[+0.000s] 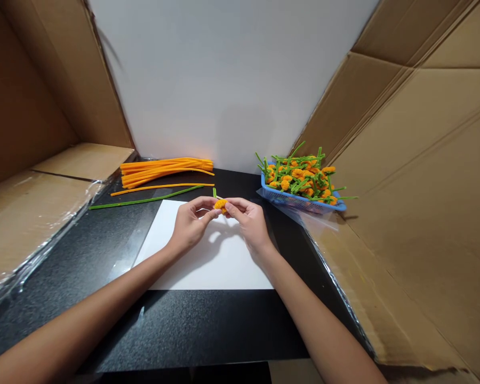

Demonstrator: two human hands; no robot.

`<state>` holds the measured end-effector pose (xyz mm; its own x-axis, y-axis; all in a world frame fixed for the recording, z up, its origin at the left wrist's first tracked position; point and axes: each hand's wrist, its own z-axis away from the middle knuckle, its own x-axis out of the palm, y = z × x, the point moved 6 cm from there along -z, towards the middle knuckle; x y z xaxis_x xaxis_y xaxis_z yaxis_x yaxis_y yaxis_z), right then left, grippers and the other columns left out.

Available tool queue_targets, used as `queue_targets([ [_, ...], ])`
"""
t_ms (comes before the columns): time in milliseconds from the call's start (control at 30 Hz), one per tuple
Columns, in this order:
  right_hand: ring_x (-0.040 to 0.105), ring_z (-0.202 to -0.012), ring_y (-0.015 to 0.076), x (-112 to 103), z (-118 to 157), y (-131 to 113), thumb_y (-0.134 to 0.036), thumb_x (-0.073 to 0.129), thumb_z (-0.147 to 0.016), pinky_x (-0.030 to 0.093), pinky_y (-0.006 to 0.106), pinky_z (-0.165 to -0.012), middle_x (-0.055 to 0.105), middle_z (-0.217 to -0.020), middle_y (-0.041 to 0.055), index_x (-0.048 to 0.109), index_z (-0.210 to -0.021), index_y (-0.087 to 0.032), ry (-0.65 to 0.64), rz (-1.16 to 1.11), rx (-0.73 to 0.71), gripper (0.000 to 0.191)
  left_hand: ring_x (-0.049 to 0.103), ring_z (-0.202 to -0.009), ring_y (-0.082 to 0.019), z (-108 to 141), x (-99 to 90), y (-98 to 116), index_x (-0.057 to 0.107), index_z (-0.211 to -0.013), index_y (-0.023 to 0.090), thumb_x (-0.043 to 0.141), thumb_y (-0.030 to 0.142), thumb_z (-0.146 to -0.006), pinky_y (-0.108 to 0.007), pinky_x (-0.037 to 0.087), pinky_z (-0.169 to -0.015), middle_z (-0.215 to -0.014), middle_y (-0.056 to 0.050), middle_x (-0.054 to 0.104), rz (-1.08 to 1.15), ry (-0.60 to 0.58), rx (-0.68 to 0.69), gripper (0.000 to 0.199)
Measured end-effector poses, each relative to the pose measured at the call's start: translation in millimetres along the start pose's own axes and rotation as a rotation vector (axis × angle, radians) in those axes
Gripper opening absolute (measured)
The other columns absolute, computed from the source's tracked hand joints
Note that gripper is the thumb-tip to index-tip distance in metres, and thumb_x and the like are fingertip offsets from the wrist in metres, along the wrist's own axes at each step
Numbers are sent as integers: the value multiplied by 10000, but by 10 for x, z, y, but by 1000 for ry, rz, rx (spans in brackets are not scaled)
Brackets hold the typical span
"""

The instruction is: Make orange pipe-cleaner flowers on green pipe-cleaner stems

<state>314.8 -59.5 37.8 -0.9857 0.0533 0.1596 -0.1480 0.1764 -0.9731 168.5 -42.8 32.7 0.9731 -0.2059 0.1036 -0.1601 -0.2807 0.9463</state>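
Between both hands, above a white sheet of paper [220, 266], is a small orange pipe-cleaner flower [221, 205] with a short green stem [214, 192] pointing away from me. My left hand [194, 221] pinches its left side with thumb and fingers. Thumb and forefinger of my right hand [248, 220] close on its right side. Fingers partly cover the flower, so its lower and back parts are hidden.
A bundle of orange pipe cleaners [160, 169] lies at the back left, with a green pipe cleaner [148, 200] before it. At the back right, a blue basket [300, 201] holds many orange-and-green flowers. Cardboard walls [432, 176] flank the black table [192, 330].
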Motion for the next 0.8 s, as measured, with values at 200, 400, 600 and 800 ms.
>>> queue_targets([
  [200, 638, -720, 147, -21, -18, 72, -379, 831, -670, 515, 307, -745, 745, -824, 48, 762, -834, -167, 11, -75, 67, 276, 666, -739, -174, -29, -11, -52, 723, -909, 153, 824, 418, -697, -300, 563, -720, -882, -58, 734, -26, -8, 13, 354],
  [400, 642, -834, 147, 35, -2, 96, -382, 824, -689, 505, 279, -777, 721, -939, 39, 747, -888, -193, -72, -85, 129, 285, 651, -876, -190, -5, 0, -43, 737, -935, 194, 712, 422, -830, -280, 535, -705, -962, -63, 694, -246, -79, 105, 252],
  [600, 635, -794, 129, 22, -2, 111, -392, 854, -659, 493, 264, -759, 701, -844, 12, 727, -912, -190, -82, -165, 212, 349, 565, -1155, -222, 30, 28, 192, 623, -1180, 200, 509, 223, -959, -398, 498, -960, -1203, -107, 621, -541, -109, 472, 250],
  [800, 606, -761, 120, -35, -25, 77, -405, 879, -631, 494, 260, -745, 672, -792, -5, 682, -789, -183, -122, -183, 258, 336, 578, -1125, -226, 8, 65, 274, 636, -1142, 220, 522, 166, -958, -431, 452, -998, -1106, -76, 681, -741, -268, 687, 223],
])
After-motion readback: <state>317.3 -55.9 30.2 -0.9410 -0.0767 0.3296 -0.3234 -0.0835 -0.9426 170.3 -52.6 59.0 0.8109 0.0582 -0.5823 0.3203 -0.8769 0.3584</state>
